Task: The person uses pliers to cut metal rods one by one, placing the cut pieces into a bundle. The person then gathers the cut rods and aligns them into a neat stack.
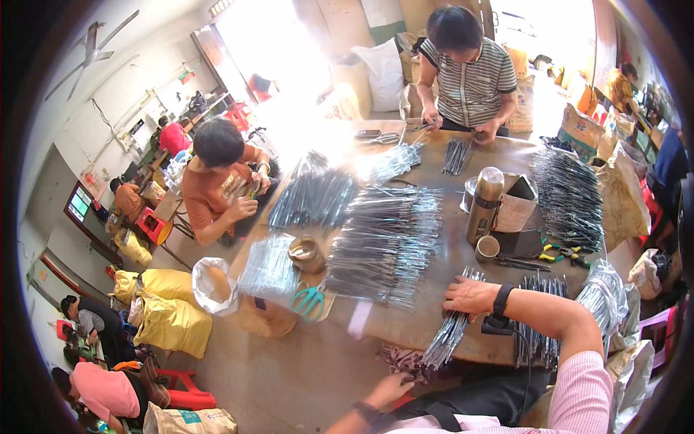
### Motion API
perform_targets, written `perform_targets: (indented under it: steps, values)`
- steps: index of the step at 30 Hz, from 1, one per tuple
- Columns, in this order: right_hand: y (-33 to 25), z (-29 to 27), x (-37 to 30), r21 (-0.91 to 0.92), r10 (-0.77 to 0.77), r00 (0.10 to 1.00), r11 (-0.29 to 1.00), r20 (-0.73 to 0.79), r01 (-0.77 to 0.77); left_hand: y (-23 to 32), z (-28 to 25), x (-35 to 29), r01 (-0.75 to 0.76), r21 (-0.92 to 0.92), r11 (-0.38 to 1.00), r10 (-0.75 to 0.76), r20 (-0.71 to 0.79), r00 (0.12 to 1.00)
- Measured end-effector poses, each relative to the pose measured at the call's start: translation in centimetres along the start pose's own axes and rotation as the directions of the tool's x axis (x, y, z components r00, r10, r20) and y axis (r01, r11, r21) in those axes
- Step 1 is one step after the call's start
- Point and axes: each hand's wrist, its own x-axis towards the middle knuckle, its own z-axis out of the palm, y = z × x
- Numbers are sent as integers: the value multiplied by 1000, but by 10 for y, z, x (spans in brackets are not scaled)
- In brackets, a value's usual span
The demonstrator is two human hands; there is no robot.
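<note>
My right hand (471,296) wraps over the upper part of a bundle of thin silvery wire-like strips (450,334) at the table's near edge. A dark band with a small cabled device sits on that wrist. Lower and to the left, my left hand (390,389) is below the tabletop, its fingers closed at a patterned dark-pink cloth (405,362); the fingertips are partly hidden. Just right of the held bundle lies another pile of dark strips (541,318). A wide stack of similar strips (387,246) covers the middle of the table.
Beyond my right hand stand a steel flask (484,205), a cup (487,249), an open box (517,205) and yellow-black pliers (564,254). Teal scissors (309,300) lie left. Two people (470,83) (217,181) work across the table. Yellow sacks (173,322) stand on the floor.
</note>
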Motion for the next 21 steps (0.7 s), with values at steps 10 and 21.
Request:
perform_targets:
  steps: [10, 21]
  values:
    - [-45, 25, -20, 154, 213, 975, 967, -66, -201, 57, 26, 55, 21, -264, 964, 36, 210, 977]
    - [-113, 51, -29, 222, 321, 926, 935, -199, -276, 93, 28, 78, 23, -724, 689, 169, 191, 967]
